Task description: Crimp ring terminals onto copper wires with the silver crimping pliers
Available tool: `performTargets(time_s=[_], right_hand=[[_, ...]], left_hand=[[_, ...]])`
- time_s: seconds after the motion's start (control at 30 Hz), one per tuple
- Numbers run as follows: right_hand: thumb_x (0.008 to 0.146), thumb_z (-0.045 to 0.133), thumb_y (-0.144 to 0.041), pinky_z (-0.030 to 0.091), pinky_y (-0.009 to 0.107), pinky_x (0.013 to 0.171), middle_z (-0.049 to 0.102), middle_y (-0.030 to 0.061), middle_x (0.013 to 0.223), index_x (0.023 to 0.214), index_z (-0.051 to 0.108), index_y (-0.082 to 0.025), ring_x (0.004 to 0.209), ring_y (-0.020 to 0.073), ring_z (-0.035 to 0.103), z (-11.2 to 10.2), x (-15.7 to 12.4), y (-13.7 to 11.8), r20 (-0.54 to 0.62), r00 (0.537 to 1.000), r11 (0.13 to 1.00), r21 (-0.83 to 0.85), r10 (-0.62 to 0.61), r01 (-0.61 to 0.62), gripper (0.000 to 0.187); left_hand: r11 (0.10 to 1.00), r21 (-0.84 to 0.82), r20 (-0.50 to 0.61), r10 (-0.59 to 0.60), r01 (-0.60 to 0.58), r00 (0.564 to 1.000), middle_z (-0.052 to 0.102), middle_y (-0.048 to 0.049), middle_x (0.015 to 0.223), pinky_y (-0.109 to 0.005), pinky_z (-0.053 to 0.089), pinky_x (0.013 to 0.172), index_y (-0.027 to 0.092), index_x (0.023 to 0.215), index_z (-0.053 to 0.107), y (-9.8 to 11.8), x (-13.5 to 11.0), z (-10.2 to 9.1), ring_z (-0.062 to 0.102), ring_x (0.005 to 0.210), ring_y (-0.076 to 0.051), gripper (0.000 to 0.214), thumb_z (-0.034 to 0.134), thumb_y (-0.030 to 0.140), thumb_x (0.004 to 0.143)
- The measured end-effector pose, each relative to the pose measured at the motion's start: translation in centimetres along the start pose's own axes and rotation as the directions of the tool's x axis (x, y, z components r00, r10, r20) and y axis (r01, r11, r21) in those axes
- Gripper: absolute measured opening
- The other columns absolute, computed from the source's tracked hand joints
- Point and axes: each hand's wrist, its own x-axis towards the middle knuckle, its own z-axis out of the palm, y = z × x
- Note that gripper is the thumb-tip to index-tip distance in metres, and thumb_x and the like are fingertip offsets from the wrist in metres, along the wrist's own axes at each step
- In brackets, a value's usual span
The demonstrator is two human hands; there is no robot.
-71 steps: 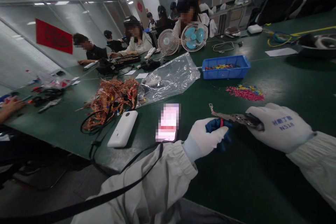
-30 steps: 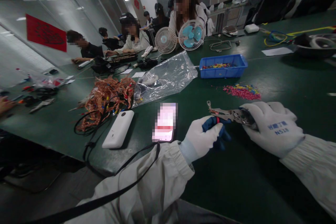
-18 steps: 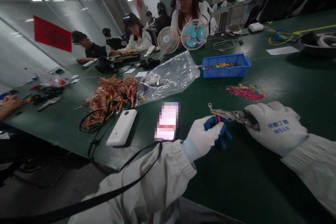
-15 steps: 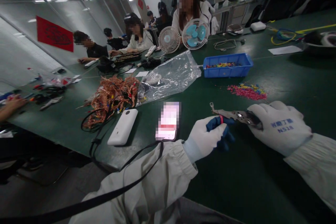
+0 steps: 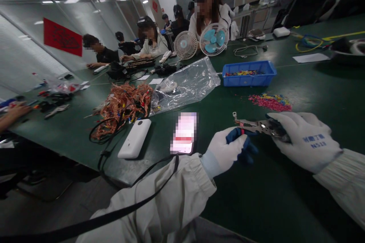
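My left hand (image 5: 226,150), in a white glove with blue-coated fingers, is closed in a pinch on a thin wire with red insulation (image 5: 242,131). A small metal ring terminal (image 5: 235,115) shows just beyond the fingertips, with a bit of copper beside it. My right hand (image 5: 305,140), gloved the same way, is wrapped round the handles of wire stripper pliers (image 5: 258,126). The jaws of the pliers point left and meet the wire just above my left fingers. My palm hides most of the handles, and the wire's other end is out of sight.
Past the pliers lie pink, yellow and blue scraps (image 5: 269,102) and a blue bin (image 5: 248,81). Left of my hands are a phone (image 5: 184,133), a white power bank (image 5: 134,139), a clear bag (image 5: 194,79) and a copper wire pile (image 5: 122,100). Co-workers sit beyond two fans (image 5: 213,40).
The view has shifted slightly, so everything sits a little lower and to the right. Both hands keep their hold, and the plier jaws stay at the wire near the ring terminal.
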Motion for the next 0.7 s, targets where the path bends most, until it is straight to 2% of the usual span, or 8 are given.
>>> performTargets(time_s=[0.23,0.43,0.53,0.63,0.7], right_hand=[[0.088,0.042,-0.049,0.050,0.057,0.084,0.072,0.0146,0.119,0.114,0.067,-0.025,0.109,0.0378,0.059,-0.3,0.5,-0.7,0.051,0.999,0.996,-0.084,-0.004,0.008,0.044],[0.089,0.039,-0.049,0.046,0.050,0.079,0.073,0.0143,0.110,0.104,0.068,-0.025,0.102,0.0351,0.059,-1.1,1.3,-1.1,0.167,0.986,0.988,-0.153,0.009,0.017,0.041],[0.090,0.038,-0.047,0.042,0.047,0.074,0.074,0.0135,0.106,0.097,0.068,-0.026,0.097,0.0334,0.059,-1.4,1.5,-1.1,0.183,0.983,0.987,-0.161,0.016,0.014,0.037],[0.090,0.040,-0.048,0.039,0.044,0.070,0.074,0.0105,0.097,0.091,0.066,-0.027,0.090,0.0305,0.058,-1.4,1.7,-0.8,0.207,0.978,0.989,-0.148,0.017,0.014,0.034],[0.088,0.043,-0.050,0.039,0.044,0.070,0.074,0.0100,0.096,0.092,0.067,-0.028,0.089,0.0302,0.057,-1.3,1.6,-0.5,0.201,0.980,0.992,-0.124,0.005,0.020,0.033]], left_hand=[[0.999,-0.035,0.016,-0.027,0.027,1.000,0.076,-0.0119,0.091,-0.031,0.056,0.062,0.010,0.119,0.069,-0.1,0.1,-0.2,0.067,0.066,-0.017,0.067,0.083,0.063,0.080],[0.997,-0.068,0.017,-0.037,0.038,0.999,0.075,-0.0102,0.086,-0.032,0.056,0.061,0.008,0.120,0.070,0.0,0.2,0.0,0.066,0.062,-0.016,0.078,0.087,0.067,0.073],[0.997,-0.067,0.018,-0.041,0.042,0.999,0.076,-0.0109,0.088,-0.032,0.056,0.061,0.008,0.123,0.071,-0.2,0.3,0.0,0.066,0.061,-0.016,0.079,0.087,0.067,0.073],[0.998,-0.052,0.023,-0.045,0.046,0.999,0.076,-0.0102,0.088,-0.032,0.057,0.062,0.009,0.123,0.071,-0.3,0.3,-0.2,0.067,0.062,-0.016,0.074,0.087,0.063,0.076],[0.998,-0.047,0.019,-0.045,0.046,0.999,0.075,-0.0083,0.086,-0.031,0.057,0.062,0.009,0.121,0.072,-0.3,0.3,-0.2,0.067,0.062,-0.015,0.063,0.086,0.056,0.081]])
